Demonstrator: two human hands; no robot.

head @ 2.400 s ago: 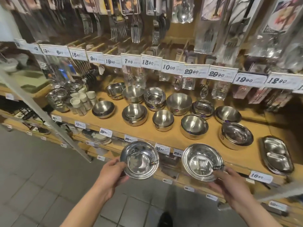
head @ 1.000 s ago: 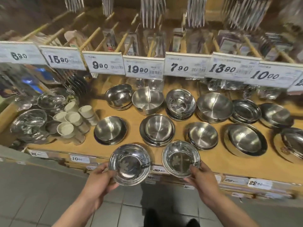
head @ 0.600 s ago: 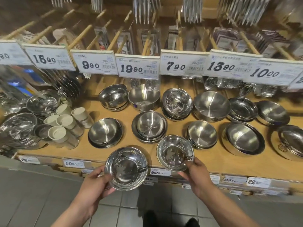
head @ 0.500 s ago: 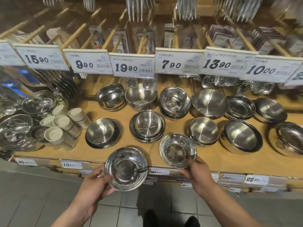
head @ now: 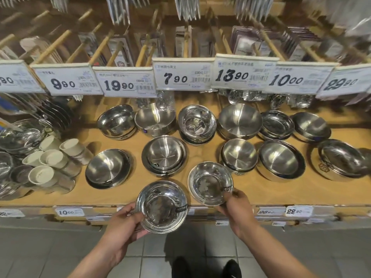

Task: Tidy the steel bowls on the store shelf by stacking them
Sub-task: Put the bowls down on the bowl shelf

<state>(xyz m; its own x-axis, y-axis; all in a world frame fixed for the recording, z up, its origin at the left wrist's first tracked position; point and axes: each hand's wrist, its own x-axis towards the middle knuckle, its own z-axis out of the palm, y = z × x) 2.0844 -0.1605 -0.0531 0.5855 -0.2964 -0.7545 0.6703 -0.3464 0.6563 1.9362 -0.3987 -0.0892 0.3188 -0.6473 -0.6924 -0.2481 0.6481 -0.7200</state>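
Steel bowls (head: 164, 155) sat partly tidied on the wooden shelf (head: 261, 189): several already nested in stacks, others single, so I judged the job about midway. The left hand (head: 122, 227) gripped one shallow polished bowl (head: 161, 206) by its rim, thumb curled over the edge, just off the shelf's front lip. The right hand (head: 237, 209) pinched a matching bowl (head: 210, 183) over the shelf's front. Both were round, mirror-bright and thin-walled; the two still needed nesting together. Cream cups (head: 48, 159) clustered at the shelf's left.

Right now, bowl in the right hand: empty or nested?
Empty. The bowl in the right hand shows only its bare shiny floor, no second rim inside.
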